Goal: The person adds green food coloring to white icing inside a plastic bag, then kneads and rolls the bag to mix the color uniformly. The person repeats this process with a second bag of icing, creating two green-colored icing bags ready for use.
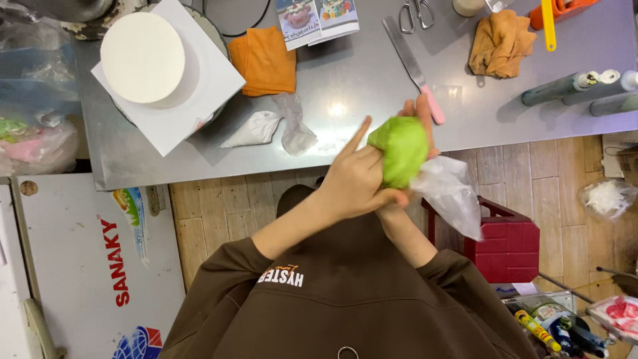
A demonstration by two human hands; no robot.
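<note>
both hands on a bag of green cream

the left hand [355, 176] is wrapped around the near side of a clear piping bag [415, 163] swollen with green cream, its fingers closed on the bag and the forefinger sticking out toward the table. the right hand [420, 119] is mostly hidden behind the green bulge; only its fingertips show above it, pressed to the far side, so the bag is clamped between the two hands. the loose, empty end of the plastic hangs down to the right, over a red stool [505, 242] on the wooden floor. the bag is held in the air at the near edge of the steel table [359, 73], not resting on it.

just beyond the fingertips lies a long palette knife with a pink handle [415, 70], and near the left hand lie two limp, empty-looking piping bags [276, 126]. farther left a plain white round cake [143, 56] sits on a white square board [212, 76]. a folded orange cloth [264, 61] lies between the cake and the knife, with printed cards [318, 20] above it. scissors [417, 13] lie at the far edge, a crumpled orange cloth [502, 41] is well to the right, and grey tubes [578, 85] lie at the right end of the table.
</note>
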